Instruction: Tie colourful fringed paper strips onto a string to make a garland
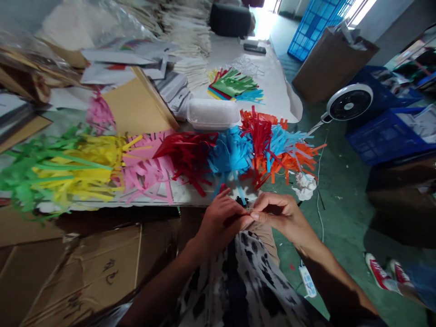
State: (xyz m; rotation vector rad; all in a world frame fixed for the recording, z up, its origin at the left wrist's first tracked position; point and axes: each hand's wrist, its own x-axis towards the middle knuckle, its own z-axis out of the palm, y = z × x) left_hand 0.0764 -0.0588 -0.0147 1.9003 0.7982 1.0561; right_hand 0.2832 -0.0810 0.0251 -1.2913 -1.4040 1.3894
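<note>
Both hands meet just off the table's front edge, with their fingertips touching. My left hand (223, 217) pinches thumb against finger. My right hand (279, 212) also pinches at the same spot; whatever lies between the fingertips is too small to make out. Just beyond them, fringed paper lies in a row along the edge: blue strips (231, 152), red strips (187, 154) and orange strips (296, 156) nearest, then pink strips (150, 175), yellow strips (85, 159) and green strips (27, 168) to the left. A crumpled white paper (304, 185) sits right of my right hand.
Behind the fringes stand a white plastic tub (213, 113) and a brown cardboard piece (138, 102). Farther back lies a stack of coloured fringed sheets (235, 84). A fan (349, 104) and blue crates (391, 136) are to the right. Someone's red shoes (378, 271) show at lower right.
</note>
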